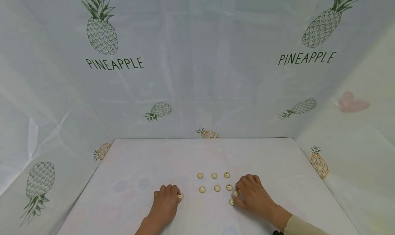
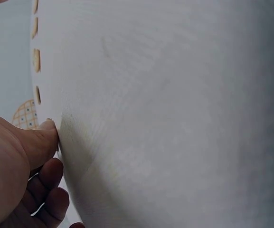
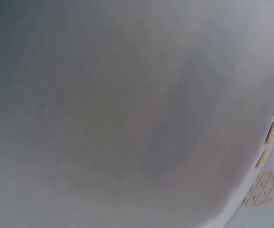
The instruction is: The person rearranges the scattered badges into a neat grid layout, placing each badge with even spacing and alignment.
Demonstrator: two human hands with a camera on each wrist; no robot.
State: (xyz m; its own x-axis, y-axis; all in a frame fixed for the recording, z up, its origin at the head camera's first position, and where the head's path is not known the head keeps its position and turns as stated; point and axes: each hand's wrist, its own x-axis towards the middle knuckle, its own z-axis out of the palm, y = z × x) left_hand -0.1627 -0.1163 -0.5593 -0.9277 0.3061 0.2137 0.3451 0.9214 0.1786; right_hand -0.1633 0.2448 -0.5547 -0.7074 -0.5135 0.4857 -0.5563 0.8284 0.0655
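Observation:
Small round pale wooden discs with dark marks lie on the white table. Three of them, including a disc [image 1: 214, 175], make a back row; a second row with another disc [image 1: 217, 188] lies nearer. My left hand [image 1: 165, 202], left of the rows, pinches a disc [image 1: 180, 196] at the tabletop; in the left wrist view the thumb [image 2: 44, 137] presses down and mostly hides it. At the right end, my right hand [image 1: 254, 198] holds a disc [image 1: 236, 193] between thumb and fingers. One more disc [image 1: 231, 201] lies by that thumb's tip.
The white-covered table [image 1: 139, 156] ends at a pale curtain [image 1: 197, 74] printed with pineapples, which hangs behind and along both sides. In the right wrist view, some discs [image 3: 271, 132] appear edge-on near the table's rim.

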